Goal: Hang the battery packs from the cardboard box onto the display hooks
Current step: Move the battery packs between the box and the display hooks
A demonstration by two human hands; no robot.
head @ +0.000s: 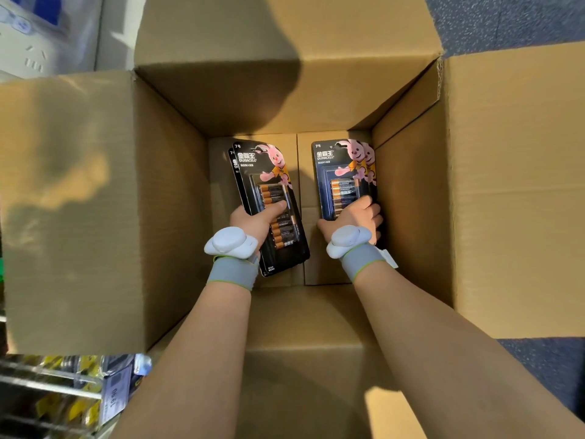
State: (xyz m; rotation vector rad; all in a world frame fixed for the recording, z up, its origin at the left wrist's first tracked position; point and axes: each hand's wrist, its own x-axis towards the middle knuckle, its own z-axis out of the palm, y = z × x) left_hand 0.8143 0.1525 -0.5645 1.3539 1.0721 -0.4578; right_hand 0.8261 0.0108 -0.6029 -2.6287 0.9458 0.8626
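Head view. Both arms reached down into open cardboard box (171, 191).

Left hand (255, 218) gripped Duracell battery packs (264, 172), thumb curled over the front blister; a second card edge showed behind the first. Packs tilted, inside the box, left of centre.

Right hand (356, 215) gripped another pair of packs (340, 172), fingers curled round the lower part, near the box's right wall.

Grey wristbands with white sensors (226, 242) on both wrists. Price label (115, 391) on wire rack lower left. Blue carpet (506, 23).
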